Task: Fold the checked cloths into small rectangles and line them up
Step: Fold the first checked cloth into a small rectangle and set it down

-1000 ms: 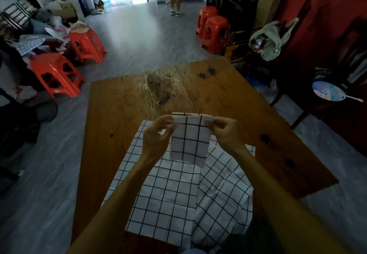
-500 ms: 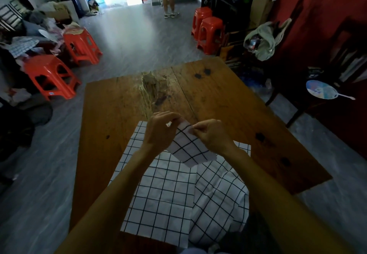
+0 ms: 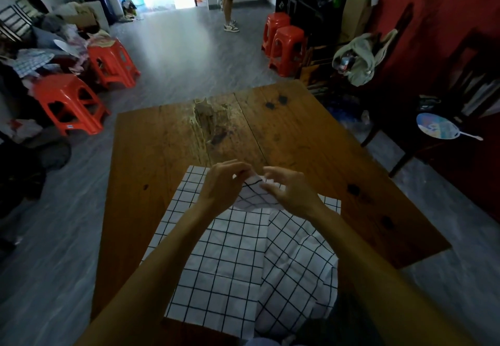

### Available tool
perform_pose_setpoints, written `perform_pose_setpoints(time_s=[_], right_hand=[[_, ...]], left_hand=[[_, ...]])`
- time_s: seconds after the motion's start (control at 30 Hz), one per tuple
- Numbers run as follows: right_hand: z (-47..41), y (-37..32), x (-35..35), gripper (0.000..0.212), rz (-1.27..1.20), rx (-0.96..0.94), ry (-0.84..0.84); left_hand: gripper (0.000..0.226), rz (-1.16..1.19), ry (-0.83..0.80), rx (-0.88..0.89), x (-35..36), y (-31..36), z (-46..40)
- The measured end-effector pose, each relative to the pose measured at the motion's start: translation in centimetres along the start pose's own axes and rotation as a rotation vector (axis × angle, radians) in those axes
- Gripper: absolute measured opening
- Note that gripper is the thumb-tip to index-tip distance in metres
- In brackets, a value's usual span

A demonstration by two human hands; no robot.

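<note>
Folding a small white cloth with black checks

My left hand point(image 3: 224, 183) and right hand point(image 3: 289, 191) pinch the limp, light cloth point(image 3: 254, 197) at its top corners, above larger checked cloths point(image 3: 230, 259) on the brown wooden desk point(image 3: 151, 156); edges grip best.

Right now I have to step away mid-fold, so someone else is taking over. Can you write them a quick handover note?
Left hand: pinching the small checked cloth at its top edge.
Right hand: fingers curled on the same cloth from the other side.
The cloth is held above the table, partly folded, not yet a neat rectangle.
Under the hands, a flat checked cloth lies spread out, with a rumpled one beside it at the near edge.
Done: no finished rectangle shows on the table.
Left: finish this fold, set it down, fold the others, line them up.
</note>
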State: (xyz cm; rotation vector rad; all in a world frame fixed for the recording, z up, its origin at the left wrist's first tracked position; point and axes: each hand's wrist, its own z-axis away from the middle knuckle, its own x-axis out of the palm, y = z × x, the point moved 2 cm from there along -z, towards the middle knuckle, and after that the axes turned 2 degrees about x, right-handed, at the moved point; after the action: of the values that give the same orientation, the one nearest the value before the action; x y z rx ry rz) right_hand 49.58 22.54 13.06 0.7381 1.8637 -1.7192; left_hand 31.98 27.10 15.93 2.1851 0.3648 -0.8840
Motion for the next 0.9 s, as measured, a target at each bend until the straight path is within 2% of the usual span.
perform_pose_setpoints(time_s=[0.1,0.2,0.37,0.53,0.67,0.77,0.9], right_hand=[[-0.9,-1.9,0.3,0.018,0.017,-0.077,0.008],[-0.5,-1.2,0.7,0.015,-0.002,-0.090,0.031],[1.4,2.1,0.8,0.016,0.027,0.000,0.030],[1.5,3.2,1.3,0.015,0.063,0.085,-0.041],[0.4,0.5,1.3,0.039,-0.031,0.005,0.000],[-0.6,-1.7,1.1,0.019,-0.032,-0.098,0.066],[-0.3,-1.1,0.8,0.015,-0.017,-0.097,0.069]], left_hand=[[0.011,0.043,0.033,-0.041,-0.1,0.0,-0.1],[0.012,0.088,0.093,-0.100,-0.9,-0.6,-0.1],[0.010,0.112,0.226,-0.187,-2.6,-1.9,-0.1],[0.011,0.072,0.150,-0.146,-2.1,-2.2,-0.2],[0.011,0.033,0.001,-0.062,-0.6,-1.0,0.2],[0.010,0.041,-0.011,-0.027,-0.2,0.1,0.4],[0.013,0.032,0.100,-0.057,-1.4,-0.5,0.5]])
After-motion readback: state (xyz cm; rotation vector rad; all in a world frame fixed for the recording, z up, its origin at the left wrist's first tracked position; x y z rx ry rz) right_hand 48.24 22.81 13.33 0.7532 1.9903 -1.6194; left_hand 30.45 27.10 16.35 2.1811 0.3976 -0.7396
